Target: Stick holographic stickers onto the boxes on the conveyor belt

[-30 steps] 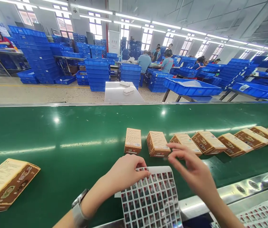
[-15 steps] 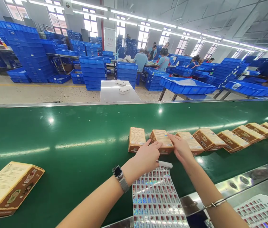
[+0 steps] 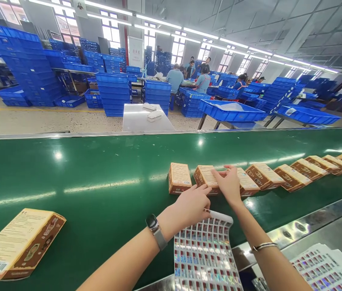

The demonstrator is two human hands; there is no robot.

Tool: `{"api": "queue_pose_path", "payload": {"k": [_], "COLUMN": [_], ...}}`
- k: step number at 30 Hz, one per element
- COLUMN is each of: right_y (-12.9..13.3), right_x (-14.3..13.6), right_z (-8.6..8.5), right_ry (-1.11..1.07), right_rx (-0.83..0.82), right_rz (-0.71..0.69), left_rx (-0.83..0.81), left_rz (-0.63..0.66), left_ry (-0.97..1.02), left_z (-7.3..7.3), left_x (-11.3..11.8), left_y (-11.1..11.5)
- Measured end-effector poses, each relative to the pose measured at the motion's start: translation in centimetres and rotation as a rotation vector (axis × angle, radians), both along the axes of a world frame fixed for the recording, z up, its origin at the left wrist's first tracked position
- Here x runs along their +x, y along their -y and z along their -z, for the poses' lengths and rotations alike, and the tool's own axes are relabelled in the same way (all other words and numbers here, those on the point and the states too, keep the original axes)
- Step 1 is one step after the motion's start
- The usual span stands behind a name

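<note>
My left hand [image 3: 191, 205] pinches the top edge of a shiny sticker sheet [image 3: 205, 250] printed with rows of small red and silver labels. Its outstretched fingers reach the front of a brown and cream cardboard box [image 3: 205, 173] on the green belt. My right hand [image 3: 228, 184] is at that box's right side, fingers apart, one fingertip at the top face and the others over the gap toward another box [image 3: 248, 182]. Nothing shows in its fingers. Just left of my hands stands a similar box [image 3: 179, 178].
More boxes [image 3: 292, 177] run in a row to the right along the green conveyor belt [image 3: 98, 173]. One larger-looking box [image 3: 19, 242] lies near at left. Further label sheets [image 3: 325, 262] rest on the metal ledge at lower right. Blue crates [image 3: 113, 93] and seated people stand beyond.
My right hand has shifted slightly right, its fingers moving off the box's top toward the neighbouring box. My left hand keeps the sticker sheet. The view has shifted a little.
</note>
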State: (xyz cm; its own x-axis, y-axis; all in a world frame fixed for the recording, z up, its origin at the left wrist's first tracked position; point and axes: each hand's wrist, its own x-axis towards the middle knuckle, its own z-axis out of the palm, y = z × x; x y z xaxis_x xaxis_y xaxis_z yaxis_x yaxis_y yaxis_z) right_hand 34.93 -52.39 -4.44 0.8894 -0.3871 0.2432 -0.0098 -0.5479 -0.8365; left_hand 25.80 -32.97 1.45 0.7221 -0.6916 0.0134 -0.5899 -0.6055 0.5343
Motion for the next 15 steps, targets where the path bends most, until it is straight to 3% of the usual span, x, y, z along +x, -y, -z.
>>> {"api": "queue_pose_path", "payload": {"k": [5, 8, 11, 13, 15], "right_y": [0.2, -1.3, -3.3, -4.4, -5.2], "right_x": [-0.8, -4.6, -9.4, -11.7, -13.1], "right_z": [-3.2, -5.6, -7.3, -7.6, -7.5], "right_ry": [0.057, 0.102, 0.194, 0.333, 0.421], "right_rx": [-0.166, -0.23, -0.341, -0.43, -0.474], "right_rz": [-0.131, -0.399, -0.922, -1.029, -1.052], "left_rx": [-0.124, -0.204, -0.276, -0.303, -0.315], "left_rz": [-0.155, -0.233, -0.276, -0.283, -0.267], "left_ry": [-0.139, -0.252, -0.372, -0.442, -0.507], "left_z": [-1.1, -1.4, -1.6, -1.7, -1.8], "left_x": [-2.5, -3.4, -3.7, -3.8, -4.0], "left_y": [-2.6, -4.7, -6.6, -7.5, -8.2]}}
